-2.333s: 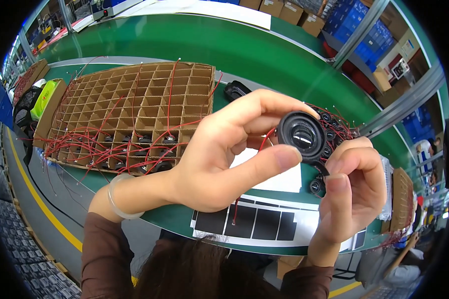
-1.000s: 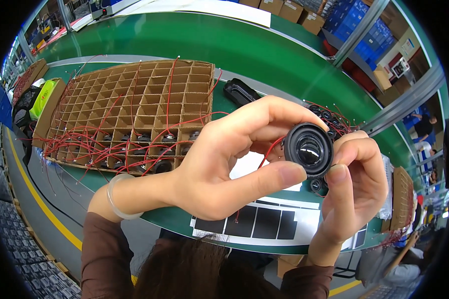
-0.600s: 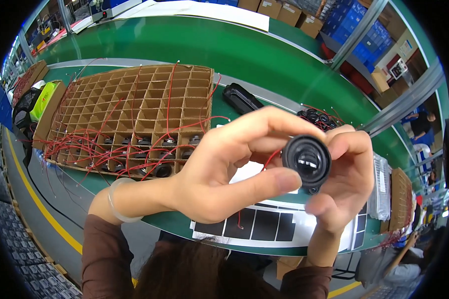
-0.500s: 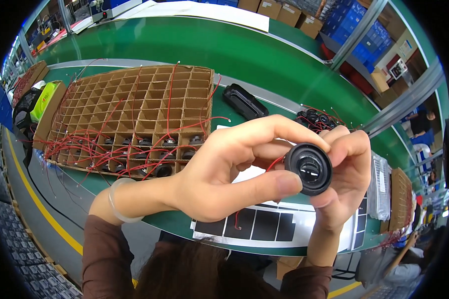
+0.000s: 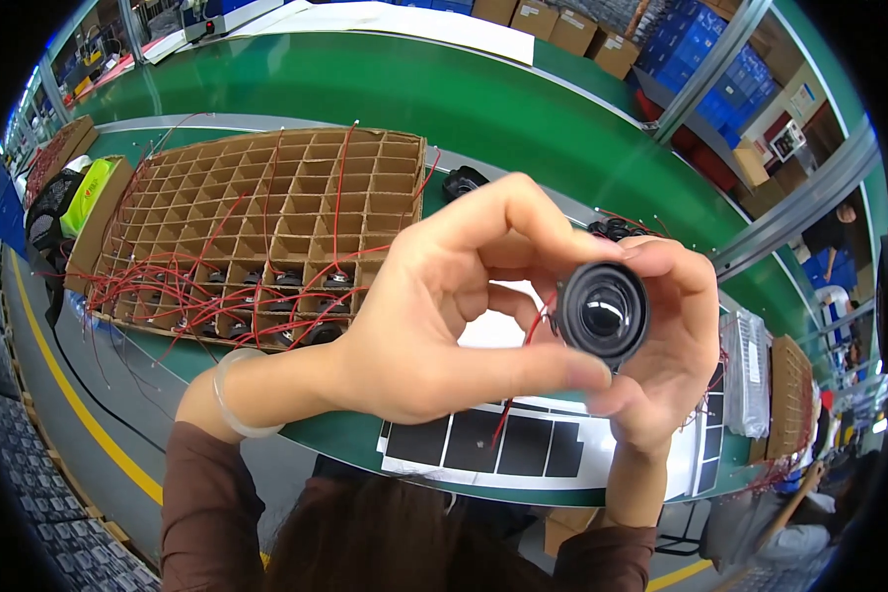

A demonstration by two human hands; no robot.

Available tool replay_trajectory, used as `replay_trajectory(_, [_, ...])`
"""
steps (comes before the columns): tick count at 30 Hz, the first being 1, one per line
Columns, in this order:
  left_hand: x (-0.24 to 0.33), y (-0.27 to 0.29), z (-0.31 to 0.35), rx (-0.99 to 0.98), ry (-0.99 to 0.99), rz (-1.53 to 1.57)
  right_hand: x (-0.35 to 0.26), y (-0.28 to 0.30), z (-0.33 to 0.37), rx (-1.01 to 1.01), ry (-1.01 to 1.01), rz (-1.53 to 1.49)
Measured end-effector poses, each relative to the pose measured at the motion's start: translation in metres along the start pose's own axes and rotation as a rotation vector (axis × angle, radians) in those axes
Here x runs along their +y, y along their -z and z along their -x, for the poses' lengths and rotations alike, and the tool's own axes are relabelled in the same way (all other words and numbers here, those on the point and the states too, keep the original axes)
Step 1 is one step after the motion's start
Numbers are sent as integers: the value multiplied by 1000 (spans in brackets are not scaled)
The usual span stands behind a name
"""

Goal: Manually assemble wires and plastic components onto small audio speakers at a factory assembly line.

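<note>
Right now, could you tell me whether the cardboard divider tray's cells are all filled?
No, partly filled: the cardboard divider tray has small speakers with red wires only in its near rows; the far cells look empty.

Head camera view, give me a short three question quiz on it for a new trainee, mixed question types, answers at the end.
1. True or false: the small round black speaker with red wires is held up by both hands.
2. What lies left of the left hand on the green table? A) brown cardboard divider grid strung with red wires B) a metal toolbox C) a glass jar
3. Fill in: the right hand cups the speaker from its ____ side.

Key: 1 true. 2 A. 3 right.
</note>
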State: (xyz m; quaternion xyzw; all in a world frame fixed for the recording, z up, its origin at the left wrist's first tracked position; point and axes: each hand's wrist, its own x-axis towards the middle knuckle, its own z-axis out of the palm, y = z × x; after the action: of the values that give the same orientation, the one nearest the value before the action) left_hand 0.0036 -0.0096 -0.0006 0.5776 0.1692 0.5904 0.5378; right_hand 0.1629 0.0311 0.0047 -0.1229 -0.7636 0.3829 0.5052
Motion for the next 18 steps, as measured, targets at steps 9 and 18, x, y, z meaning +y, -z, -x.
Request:
replay_trajectory(9, [-5, -3, -3, -9, -2, 184, 9, -2, -2, 31, 43, -225])
replay_trajectory(18, [-3, -4, 2, 72, 209, 350, 20, 4, -5, -89, 187, -308])
